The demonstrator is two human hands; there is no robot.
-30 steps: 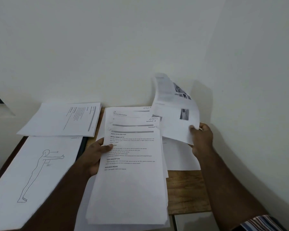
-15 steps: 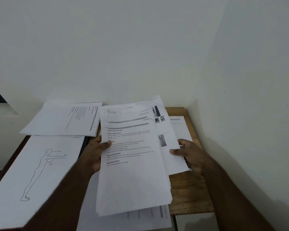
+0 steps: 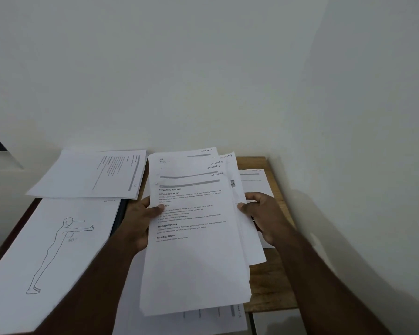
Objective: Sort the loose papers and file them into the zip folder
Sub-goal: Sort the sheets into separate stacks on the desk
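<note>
I hold a stack of printed white papers (image 3: 194, 250) above the wooden table (image 3: 271, 284). My left hand (image 3: 140, 221) grips the stack's left edge, thumb on the top sheet. My right hand (image 3: 264, 213) grips the right edge, where a sheet with small photos is fanned out behind the top page. Handwritten section labels show on the stack's staggered top corners. A dark edge, possibly the zip folder (image 3: 117, 218), shows under the sheet with a line-drawn standing figure (image 3: 51, 250) at left.
Another printed sheet (image 3: 90, 175) lies turned sideways at the back left. One more sheet (image 3: 257, 184) rests on the table behind my right hand, and another (image 3: 191, 320) lies under the stack near the front edge. White walls close in behind and right.
My right hand brought the lifted photo sheet down from the right and slid it onto the stack held by my left hand. Both hands now hold the stack's edges.
</note>
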